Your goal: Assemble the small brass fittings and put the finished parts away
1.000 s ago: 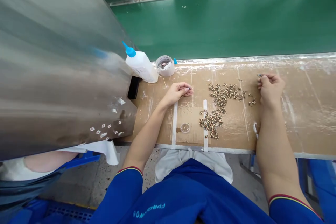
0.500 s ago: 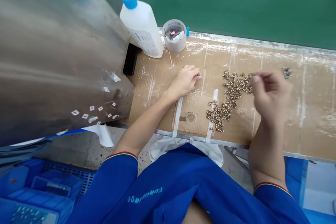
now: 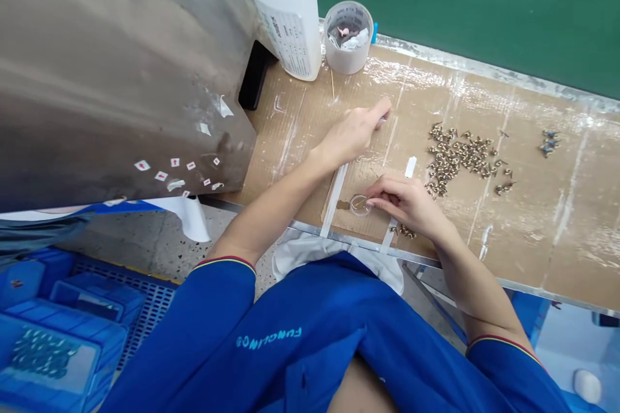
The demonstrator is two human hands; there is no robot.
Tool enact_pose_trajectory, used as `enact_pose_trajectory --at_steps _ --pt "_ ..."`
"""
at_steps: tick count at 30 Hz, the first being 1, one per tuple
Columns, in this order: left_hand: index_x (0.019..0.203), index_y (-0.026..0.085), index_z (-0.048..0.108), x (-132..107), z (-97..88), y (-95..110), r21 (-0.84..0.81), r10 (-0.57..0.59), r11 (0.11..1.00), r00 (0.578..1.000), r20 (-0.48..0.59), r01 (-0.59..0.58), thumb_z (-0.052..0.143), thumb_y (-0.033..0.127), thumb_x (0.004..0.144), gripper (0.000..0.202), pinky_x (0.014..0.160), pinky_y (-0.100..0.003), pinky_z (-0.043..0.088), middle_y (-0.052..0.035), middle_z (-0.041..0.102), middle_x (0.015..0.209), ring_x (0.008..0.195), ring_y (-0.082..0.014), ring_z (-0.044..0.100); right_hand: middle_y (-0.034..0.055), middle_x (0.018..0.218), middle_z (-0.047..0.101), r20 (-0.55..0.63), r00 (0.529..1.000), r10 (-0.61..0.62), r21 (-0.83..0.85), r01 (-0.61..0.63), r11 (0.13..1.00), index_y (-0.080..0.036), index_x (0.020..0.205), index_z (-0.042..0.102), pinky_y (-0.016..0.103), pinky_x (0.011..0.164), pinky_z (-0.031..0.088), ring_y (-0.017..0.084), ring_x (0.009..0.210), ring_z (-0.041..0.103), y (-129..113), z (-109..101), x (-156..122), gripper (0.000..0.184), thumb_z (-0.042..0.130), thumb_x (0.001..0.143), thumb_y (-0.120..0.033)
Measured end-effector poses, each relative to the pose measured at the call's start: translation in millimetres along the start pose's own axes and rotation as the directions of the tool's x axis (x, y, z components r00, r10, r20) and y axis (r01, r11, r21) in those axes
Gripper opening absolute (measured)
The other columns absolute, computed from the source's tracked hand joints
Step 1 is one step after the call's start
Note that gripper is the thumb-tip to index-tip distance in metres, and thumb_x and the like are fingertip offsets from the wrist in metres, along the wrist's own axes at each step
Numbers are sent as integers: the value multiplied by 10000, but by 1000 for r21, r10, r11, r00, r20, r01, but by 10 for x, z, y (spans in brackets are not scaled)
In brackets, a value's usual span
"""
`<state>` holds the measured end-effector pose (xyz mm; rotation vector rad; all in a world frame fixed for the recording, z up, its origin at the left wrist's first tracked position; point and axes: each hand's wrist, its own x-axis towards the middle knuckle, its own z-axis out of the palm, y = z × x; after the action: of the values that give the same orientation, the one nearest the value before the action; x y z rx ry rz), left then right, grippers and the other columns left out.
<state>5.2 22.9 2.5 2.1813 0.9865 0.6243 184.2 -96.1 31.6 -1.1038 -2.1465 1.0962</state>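
My left hand (image 3: 356,131) is closed above the cardboard-covered bench, thumb and finger pinched. A small bluish bit shows at its fingertips, too small to name. My right hand (image 3: 407,201) is closed in a pinch at the right rim of a small clear round dish (image 3: 355,212). Whatever its fingertips hold is hidden; a thin yellowish line shows inside the dish beside them. Right of this hand spreads a pile of small brass-coloured metal parts (image 3: 453,153), and a few more peek out below the wrist. Several bluish parts (image 3: 549,142) lie apart, farther right.
A white bottle (image 3: 290,19) with a blue cap and a tape roll (image 3: 347,59) with scraps inside stand at the back. A thin stick (image 3: 332,85) lies before them. A black box-like object (image 3: 254,77) sits by the metal panel (image 3: 121,64) at left. Blue bins (image 3: 72,348) are below.
My right hand has come left from beyond the parts pile to the clear dish. My left hand stays pinched, now with a bluish bit showing. The camera view has shifted.
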Motion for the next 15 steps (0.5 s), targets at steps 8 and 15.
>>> enact_pose_trajectory --at_steps 8,15 --pt "907 190 681 27 51 9 145 87 987 990 -112 -71 488 184 995 212 920 -416 463 -95 606 1066 1056 -245 569 70 980 701 -44 973 -229 -74 225 972 -220 942 751 314 759 551 171 883 683 0 141 27 204 597 1042 -310" --pt "940 163 695 34 91 -41 270 -9 961 987 -163 54 470 203 1017 241 901 -418 446 -133 622 1079 1079 -274 568 99 1030 709 -55 920 -389 -414 333 847 -206 921 745 327 750 507 186 884 608 -48 220 53 209 572 1036 -174"
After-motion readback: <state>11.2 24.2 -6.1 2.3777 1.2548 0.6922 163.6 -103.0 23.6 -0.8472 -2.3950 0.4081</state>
